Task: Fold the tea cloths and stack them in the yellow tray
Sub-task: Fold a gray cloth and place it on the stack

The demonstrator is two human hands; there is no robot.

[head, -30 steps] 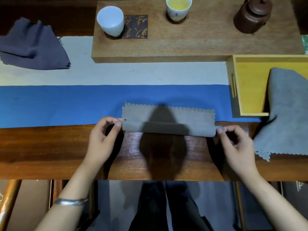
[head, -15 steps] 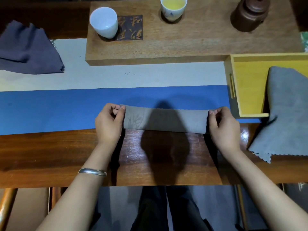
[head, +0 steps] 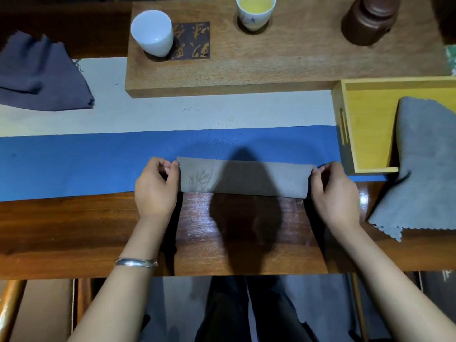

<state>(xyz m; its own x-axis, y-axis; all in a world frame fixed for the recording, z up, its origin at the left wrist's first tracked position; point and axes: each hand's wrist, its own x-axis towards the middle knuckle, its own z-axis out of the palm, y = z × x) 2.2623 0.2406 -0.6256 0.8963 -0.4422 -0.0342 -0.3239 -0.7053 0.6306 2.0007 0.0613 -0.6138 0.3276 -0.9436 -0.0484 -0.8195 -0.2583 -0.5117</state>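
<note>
left hand (head: 156, 187): fingers curled, pinching the 9 o'clock end of the folded tea cloth (head: 243, 177); silver bangle (head: 136, 263) on the wrist.
right hand (head: 333, 191): fingers curled, pinching the 3 o'clock end of the same cloth.
folded tea cloth: grey-brown narrow strip, lying flat between both hands, far half on the blue runner (head: 74, 164), near edge on bare wood of the bench (head: 61, 230); faint leaf print near its 9 o'clock end; head shadow falls across its middle.
yellow tray (head: 365, 124): at 2 o'clock from the strip, just beside the right hand, slot handle in its near-left wall.
grey cloth (head: 424, 164): unfolded, draped over the tray's near wall, part inside, scalloped corner hanging onto the bench at 3 o'clock.
dark purple cloth (head: 42, 75): crumpled, at 10 o'clock, well apart from the hands.
wooden board (head: 283, 58): at 12 o'clock, carries white cup (head: 152, 33), cup of yellow tea (head: 255, 11), brown teapot (head: 367, 21), dark coaster with gold characters (head: 192, 41).
cream runner strip (head: 172, 112): between board and blue runner.
</note>
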